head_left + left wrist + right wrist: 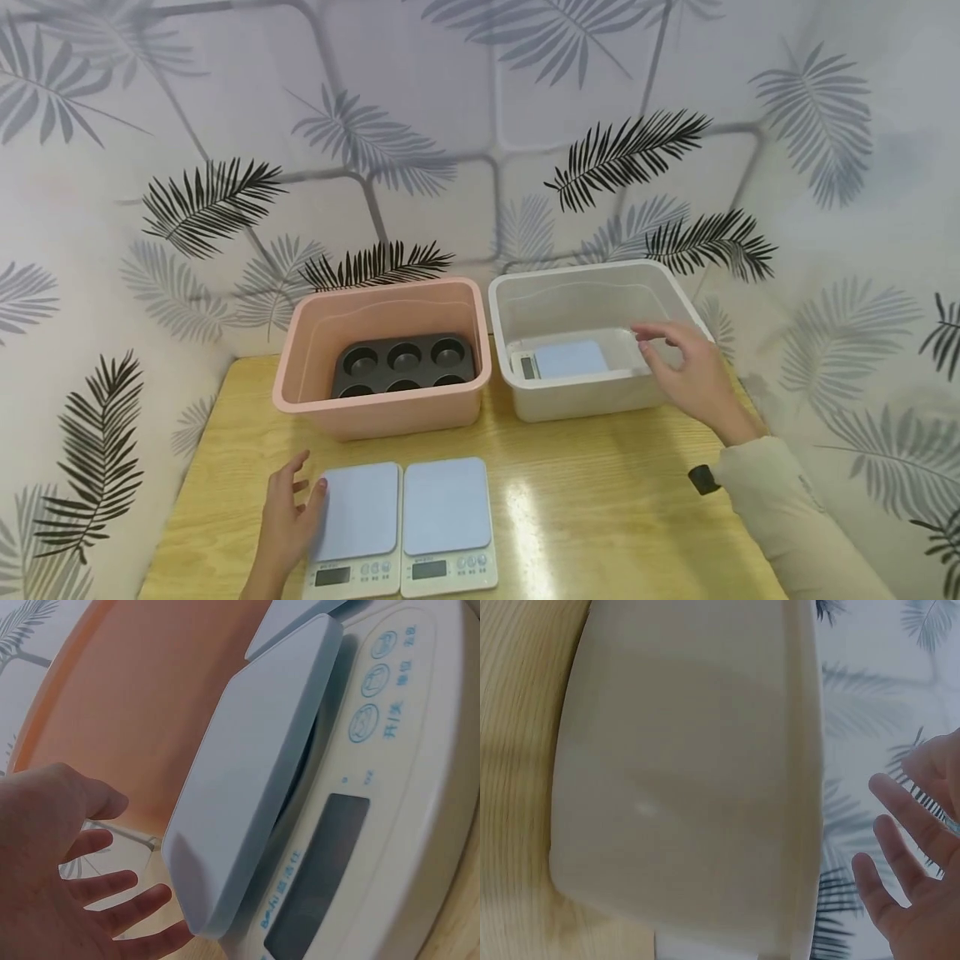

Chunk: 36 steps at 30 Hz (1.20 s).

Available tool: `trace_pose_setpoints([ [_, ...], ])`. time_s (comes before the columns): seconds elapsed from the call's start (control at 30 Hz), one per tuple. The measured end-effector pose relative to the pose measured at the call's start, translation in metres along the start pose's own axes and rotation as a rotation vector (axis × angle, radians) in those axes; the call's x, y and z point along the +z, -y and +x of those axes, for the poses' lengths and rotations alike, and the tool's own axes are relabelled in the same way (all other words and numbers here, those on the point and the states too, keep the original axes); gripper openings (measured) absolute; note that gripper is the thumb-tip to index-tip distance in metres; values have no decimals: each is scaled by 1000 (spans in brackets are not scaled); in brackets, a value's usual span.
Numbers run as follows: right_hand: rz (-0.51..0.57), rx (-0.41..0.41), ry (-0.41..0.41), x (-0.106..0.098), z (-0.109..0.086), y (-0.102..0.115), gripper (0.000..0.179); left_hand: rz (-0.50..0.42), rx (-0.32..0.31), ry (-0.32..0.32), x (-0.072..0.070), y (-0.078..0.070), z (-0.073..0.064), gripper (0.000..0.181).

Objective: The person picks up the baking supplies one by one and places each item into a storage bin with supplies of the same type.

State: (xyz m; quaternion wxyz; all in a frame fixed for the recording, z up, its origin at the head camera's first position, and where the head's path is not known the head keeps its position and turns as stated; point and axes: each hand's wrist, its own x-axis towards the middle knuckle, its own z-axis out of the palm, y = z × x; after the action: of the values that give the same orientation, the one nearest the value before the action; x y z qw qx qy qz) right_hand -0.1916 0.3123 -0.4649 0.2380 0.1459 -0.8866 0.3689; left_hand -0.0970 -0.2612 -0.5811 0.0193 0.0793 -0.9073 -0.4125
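Two white kitchen scales lie side by side on the table, the left scale [358, 517] next to the right scale [447, 512]. My left hand [288, 508] is at the left edge of the left scale, fingers spread and holding nothing; whether it touches the scale I cannot tell. Over the right part of the white bin [581, 400] hovers my right hand [693, 375], its fingers loosely bent around nothing. Inside that bin, toward the left, lies another kitchen scale [572, 359]. The right wrist view shows the bin's outer wall [682, 787] beside my fingers.
A pink bin [397, 412] stands left of the white one, with a dark muffin tin [405, 358] inside. Both bins stand at the back of the wooden table [585, 500], against a leaf-patterned backdrop [465, 108]. A small black object [703, 479] shows at my right sleeve.
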Motion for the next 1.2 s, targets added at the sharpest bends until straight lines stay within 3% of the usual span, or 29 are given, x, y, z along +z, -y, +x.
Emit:
trace_pose_setpoints([
  [0.4, -61, 54, -88, -23, -16, -27, 25, 49, -70, 75, 2, -3, -2, 57],
  [0.73, -75, 168, -164, -33, -29, -48, 22, 66, -117, 104, 6, -1, -4, 53],
  [1.07, -86, 292, -157, -38, -39, -63, 26, 63, -65, 75, 5, 3, -4, 50],
  [1.2, -32, 356, -133, -38, -41, -68, 32, 65, -63, 71, 7, 5, -5, 49],
])
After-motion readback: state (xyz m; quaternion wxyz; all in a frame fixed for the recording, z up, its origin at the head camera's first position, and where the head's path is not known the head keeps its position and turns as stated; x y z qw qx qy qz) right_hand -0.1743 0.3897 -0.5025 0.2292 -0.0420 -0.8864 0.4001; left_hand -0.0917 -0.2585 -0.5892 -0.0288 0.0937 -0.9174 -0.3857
